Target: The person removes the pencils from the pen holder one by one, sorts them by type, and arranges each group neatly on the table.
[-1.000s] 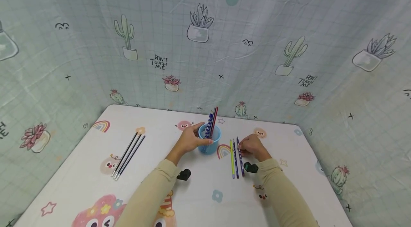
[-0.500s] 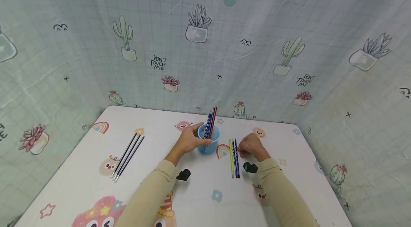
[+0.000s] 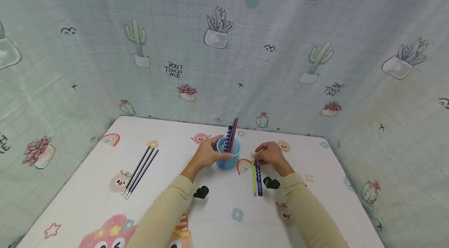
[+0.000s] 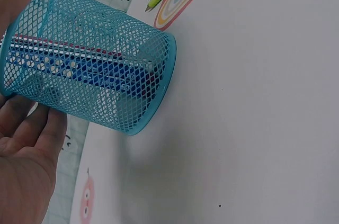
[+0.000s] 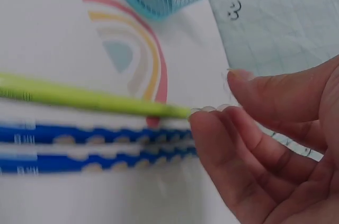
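My left hand (image 3: 207, 152) grips a light blue mesh pencil cup (image 3: 228, 164), thumb on the near side and fingers at the far side. Several pencils (image 3: 228, 135) stand in the cup, blue dotted ones and a red one among them. To its right, a yellow-green pencil (image 3: 253, 179) and two blue dotted pencils (image 5: 47, 134) lie side by side on the table. My right hand (image 3: 271, 154) is at their pointed ends; in the right wrist view its bent fingertips overlap the tips, and the thumb (image 5: 246, 78) stands apart from the fingers.
Three dark pencils (image 3: 140, 172) with pale ends lie together at the left of the white patterned table (image 3: 224, 220). A cactus-print curtain (image 3: 242, 64) hangs behind and around the table. Black wrist devices (image 3: 201, 192) show beside both wrists.
The rightmost blue pencil has slid left against the other blue one. My right hand then moved to the pencils' pointed ends, its thumb lifting away. The left hand stays on the cup.
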{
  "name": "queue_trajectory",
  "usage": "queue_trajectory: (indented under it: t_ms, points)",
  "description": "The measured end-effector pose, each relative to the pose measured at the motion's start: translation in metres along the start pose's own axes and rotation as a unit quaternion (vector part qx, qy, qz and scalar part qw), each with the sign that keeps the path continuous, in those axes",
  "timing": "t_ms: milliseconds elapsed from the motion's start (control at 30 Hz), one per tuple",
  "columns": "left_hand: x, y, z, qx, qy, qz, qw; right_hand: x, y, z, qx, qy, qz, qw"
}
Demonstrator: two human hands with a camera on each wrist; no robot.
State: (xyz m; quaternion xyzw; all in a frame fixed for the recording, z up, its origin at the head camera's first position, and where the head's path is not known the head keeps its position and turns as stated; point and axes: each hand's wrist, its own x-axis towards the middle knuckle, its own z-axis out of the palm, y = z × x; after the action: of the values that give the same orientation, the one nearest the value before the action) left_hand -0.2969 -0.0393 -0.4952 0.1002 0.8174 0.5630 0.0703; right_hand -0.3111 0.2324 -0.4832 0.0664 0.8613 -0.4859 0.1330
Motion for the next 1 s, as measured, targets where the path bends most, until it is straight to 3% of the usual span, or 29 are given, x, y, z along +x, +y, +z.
queue_trajectory:
  t_ms: [333, 633, 867, 1000]
  points:
    - [0.002, -0.002, 0.000, 0.003, 0.000, -0.002, 1.0000, -0.002, -0.016, 0.026, 0.036, -0.061, -0.069, 0.9951]
    - [0.001, 0.000, 0.001, 0.007, -0.001, 0.009, 0.9999, -0.002, -0.016, 0.054, 0.042, -0.090, -0.165, 0.9813]
    - [0.000, 0.000, 0.000, 0.000, 0.002, 0.032, 0.9995, -0.002, -0.017, 0.080, 0.046, -0.040, -0.188, 0.9803]
    - [-0.001, -0.001, -0.001, 0.001, 0.005, 0.023, 0.9997, -0.001, -0.016, 0.088, 0.054, -0.012, -0.181, 0.9819]
